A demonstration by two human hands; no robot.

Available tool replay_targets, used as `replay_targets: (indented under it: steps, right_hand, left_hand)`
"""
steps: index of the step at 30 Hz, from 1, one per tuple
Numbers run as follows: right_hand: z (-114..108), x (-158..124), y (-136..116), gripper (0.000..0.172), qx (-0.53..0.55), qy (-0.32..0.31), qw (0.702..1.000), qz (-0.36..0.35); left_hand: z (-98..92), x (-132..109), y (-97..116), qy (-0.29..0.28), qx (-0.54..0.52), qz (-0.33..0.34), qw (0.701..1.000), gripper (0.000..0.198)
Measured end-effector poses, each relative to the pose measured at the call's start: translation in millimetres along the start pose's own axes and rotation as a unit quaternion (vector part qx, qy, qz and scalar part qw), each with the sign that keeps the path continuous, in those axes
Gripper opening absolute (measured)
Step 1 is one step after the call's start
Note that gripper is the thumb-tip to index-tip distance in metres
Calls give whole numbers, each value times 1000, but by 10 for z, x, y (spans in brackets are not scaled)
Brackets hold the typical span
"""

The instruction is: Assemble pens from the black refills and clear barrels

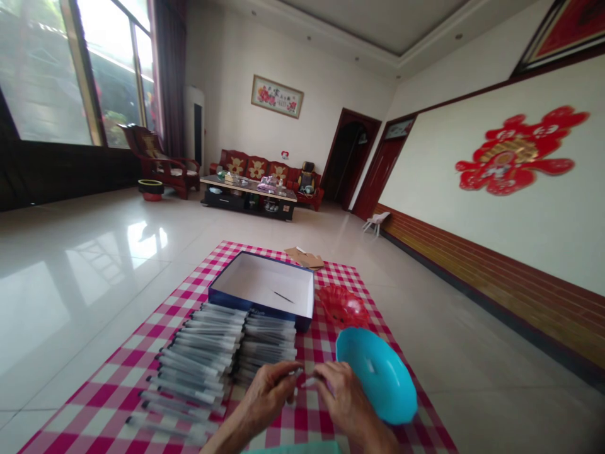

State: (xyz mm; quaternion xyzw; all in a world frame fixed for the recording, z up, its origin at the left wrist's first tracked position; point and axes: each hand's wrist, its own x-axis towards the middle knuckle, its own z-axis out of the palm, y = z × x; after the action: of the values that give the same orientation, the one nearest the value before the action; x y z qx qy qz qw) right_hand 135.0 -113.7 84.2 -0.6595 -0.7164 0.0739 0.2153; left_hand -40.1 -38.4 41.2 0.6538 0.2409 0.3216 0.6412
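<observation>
Both hands are over the near part of a pink and white checked cloth [309, 413]. My left hand [270, 392] is closed in a pinch on a small item too small to make out. My right hand [341, 397], just beside it, pinches a small whitish piece [309, 382]. Left of the hands lie many translucent pens [198, 353] with dark ends, in two rows. To the right of my right hand is a blue bowl [382, 378] with a small pale piece inside. Behind the pens sits an open blue box [259, 309] with a white inside and one thin dark stick [283, 296].
A red bowl [344, 306] stands behind the blue one. Brown cardboard [305, 257] lies at the cloth's far edge. A pale green object [295, 448] shows at the bottom edge. Farther off are a low table [248, 197], a sofa and a small white chair [377, 221].
</observation>
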Motion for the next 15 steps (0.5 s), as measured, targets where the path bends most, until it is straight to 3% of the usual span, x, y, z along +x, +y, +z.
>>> replay_targets:
  steps: [3, 8, 12, 15]
  right_hand:
    - [131, 58, 70, 18, -94, -45, 993, -52]
    - [271, 12, 242, 18, -116, -57, 987, -90]
    - [24, 197, 379, 17, -89, -65, 992, -67]
    - [-288, 564, 654, 23, -135, -22, 990, 41]
  left_hand:
    - [3, 29, -54, 8, -7, -6, 1000, 43]
    - [-31, 87, -122, 0, 16, 0, 1000, 47]
    - [-56, 120, -232, 2, 14, -23, 1000, 52]
    - [-70, 104, -335, 41, -3, -46, 998, 56]
